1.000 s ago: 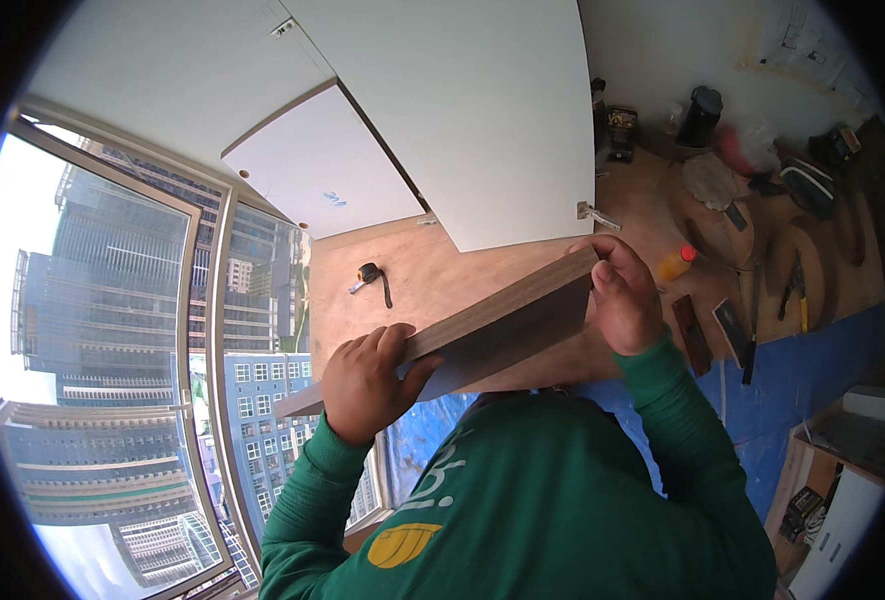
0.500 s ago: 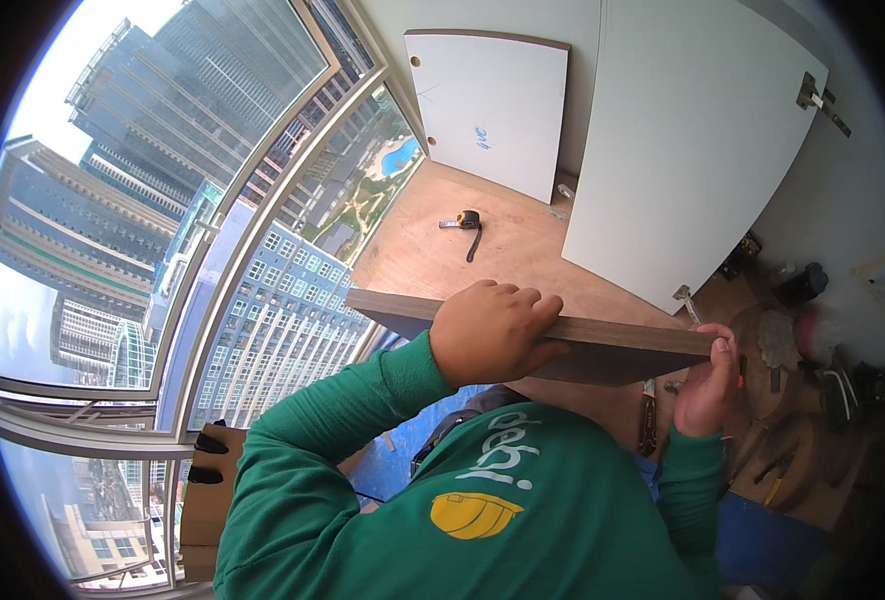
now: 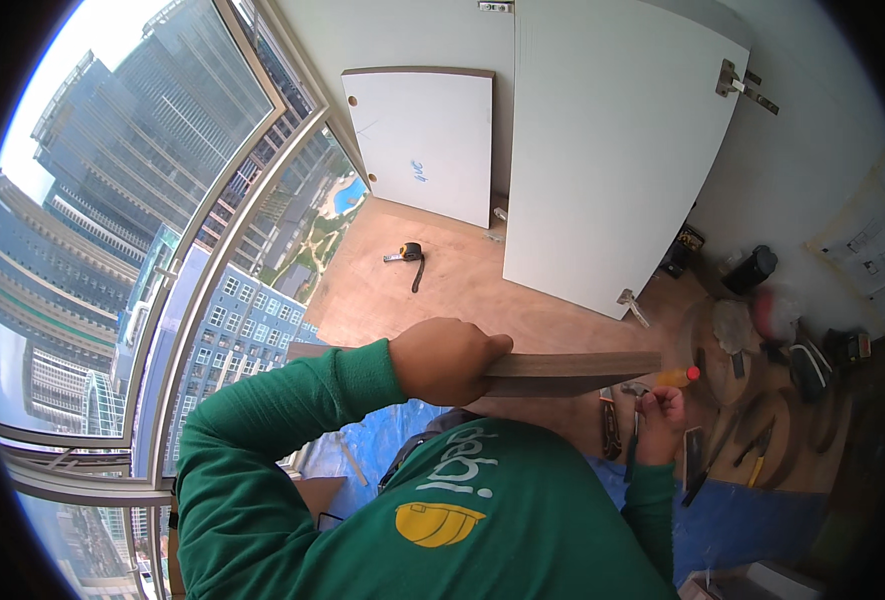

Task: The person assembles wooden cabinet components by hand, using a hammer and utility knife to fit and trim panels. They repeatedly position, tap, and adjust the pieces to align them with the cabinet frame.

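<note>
My left hand [image 3: 447, 362] is closed over the edge of a wooden board [image 3: 582, 366], held level before my chest with its brown edge upward. The board's left part is mostly behind my hand and sleeve. Beyond the board's right end, my right hand [image 3: 660, 420] has its fingers curled at a hammer [image 3: 631, 435] with a small metal head and a dark handle; the grip is partly hidden. Just left of it lies a tool with an orange and black handle [image 3: 610, 428]. An orange bottle with a red cap [image 3: 676, 377] is near the board's right end.
On the plywood surface [image 3: 362, 300] lies a tape measure [image 3: 408, 253]. A white panel [image 3: 427, 140] and a larger white door [image 3: 612, 150] with hinges lean at the back. Rolls of edge banding [image 3: 787, 440] and pliers [image 3: 757, 458] lie right, near blue sheeting [image 3: 752, 520]. Windows line the left.
My right hand has let go of the board's right end and moved down to the hammer. The left hand still grips the board. The view has shifted to the right.
</note>
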### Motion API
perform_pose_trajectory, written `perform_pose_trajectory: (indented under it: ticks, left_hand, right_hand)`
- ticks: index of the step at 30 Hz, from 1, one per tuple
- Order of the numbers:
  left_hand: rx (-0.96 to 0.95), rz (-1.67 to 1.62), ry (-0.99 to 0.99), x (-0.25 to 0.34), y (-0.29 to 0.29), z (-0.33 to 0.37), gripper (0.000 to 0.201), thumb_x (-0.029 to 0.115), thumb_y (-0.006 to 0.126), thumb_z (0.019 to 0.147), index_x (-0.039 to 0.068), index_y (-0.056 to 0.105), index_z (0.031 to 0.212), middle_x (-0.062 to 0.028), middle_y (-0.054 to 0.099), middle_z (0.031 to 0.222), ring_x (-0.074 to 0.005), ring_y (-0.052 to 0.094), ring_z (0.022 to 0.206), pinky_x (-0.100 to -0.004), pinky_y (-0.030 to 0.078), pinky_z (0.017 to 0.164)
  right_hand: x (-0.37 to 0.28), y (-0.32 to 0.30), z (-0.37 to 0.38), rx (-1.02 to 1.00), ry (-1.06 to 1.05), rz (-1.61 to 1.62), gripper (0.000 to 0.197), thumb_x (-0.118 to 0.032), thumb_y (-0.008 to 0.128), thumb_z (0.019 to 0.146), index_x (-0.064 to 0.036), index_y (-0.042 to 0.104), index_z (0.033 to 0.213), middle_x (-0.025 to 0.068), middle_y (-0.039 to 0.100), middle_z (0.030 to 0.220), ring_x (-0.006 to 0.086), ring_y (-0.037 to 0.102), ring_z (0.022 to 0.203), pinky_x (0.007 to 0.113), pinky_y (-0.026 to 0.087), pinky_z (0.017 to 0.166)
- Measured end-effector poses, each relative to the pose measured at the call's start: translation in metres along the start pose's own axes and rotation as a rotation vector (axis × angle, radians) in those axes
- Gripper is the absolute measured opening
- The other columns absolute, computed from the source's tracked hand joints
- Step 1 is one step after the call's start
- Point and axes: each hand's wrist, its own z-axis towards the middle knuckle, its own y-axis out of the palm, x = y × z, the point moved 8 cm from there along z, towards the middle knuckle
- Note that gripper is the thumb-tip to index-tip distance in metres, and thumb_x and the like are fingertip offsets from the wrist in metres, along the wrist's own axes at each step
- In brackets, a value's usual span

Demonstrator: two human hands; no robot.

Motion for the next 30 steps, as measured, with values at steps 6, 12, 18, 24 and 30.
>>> perform_pose_trajectory:
  ticks: [6, 12, 18, 24, 30]
  left_hand:
    - [-0.003, -0.046, 0.033, 0.018, 0.004, -0.014, 0.035, 0.025, 0.073, 0.09, 0.01, 0.056, 0.117, -0.0159, 0.065, 0.07, -0.0421, 0.069, 0.067, -0.0548, 0.053, 0.061]
    - [-0.006, 0.004, 0.086, 0.035, 0.011, -0.01, 0.036, 0.022, 0.071, 0.089, 0.011, 0.055, 0.12, -0.0164, 0.066, 0.07, -0.0432, 0.068, 0.067, -0.0558, 0.052, 0.061]
    - [0.031, -0.107, 0.15, 0.052, 0.013, -0.004, 0.037, 0.018, 0.069, 0.086, 0.003, 0.054, 0.116, -0.0215, 0.067, 0.073, -0.0463, 0.07, 0.073, -0.0579, 0.053, 0.067]
    - [-0.053, -0.015, 0.129, 0.047, 0.02, -0.003, 0.038, 0.02, 0.07, 0.092, 0.006, 0.055, 0.124, -0.0205, 0.069, 0.077, -0.0452, 0.07, 0.075, -0.055, 0.055, 0.069]
    - [0.036, -0.098, 0.143, 0.03, -0.003, -0.023, 0.036, 0.016, 0.073, 0.089, 0.005, 0.058, 0.12, -0.02, 0.069, 0.077, -0.0434, 0.07, 0.076, -0.052, 0.055, 0.068]
  right_hand:
    - [0.08, -0.028, -0.014, -0.031, 0.267, -0.17, 0.014, -0.015, 0.07, 0.1, -0.0031, 0.063, 0.098, 0.0033, 0.064, 0.082, 0.0119, 0.062, 0.072, 0.03, 0.053, 0.069]
    - [0.1, -0.004, -0.032, -0.132, 0.135, -0.213, 0.013, -0.013, 0.07, 0.094, -0.0016, 0.065, 0.096, 0.0056, 0.065, 0.077, 0.014, 0.062, 0.062, 0.029, 0.052, 0.061]
    - [0.091, 0.015, -0.04, -0.306, 0.277, -0.357, 0.022, -0.023, 0.073, 0.093, -0.0021, 0.069, 0.09, 0.0067, 0.067, 0.074, 0.0165, 0.066, 0.062, 0.032, 0.053, 0.058]
    - [0.108, 0.011, -0.045, -0.289, 0.244, -0.394, 0.041, -0.039, 0.072, 0.095, -0.0008, 0.07, 0.082, 0.0096, 0.069, 0.072, 0.0155, 0.066, 0.061, 0.034, 0.054, 0.061]
    - [0.144, -0.007, -0.05, -0.364, 0.16, -0.591, 0.041, -0.039, 0.074, 0.096, 0.0007, 0.072, 0.089, 0.0127, 0.07, 0.079, 0.0209, 0.07, 0.074, 0.038, 0.054, 0.071]
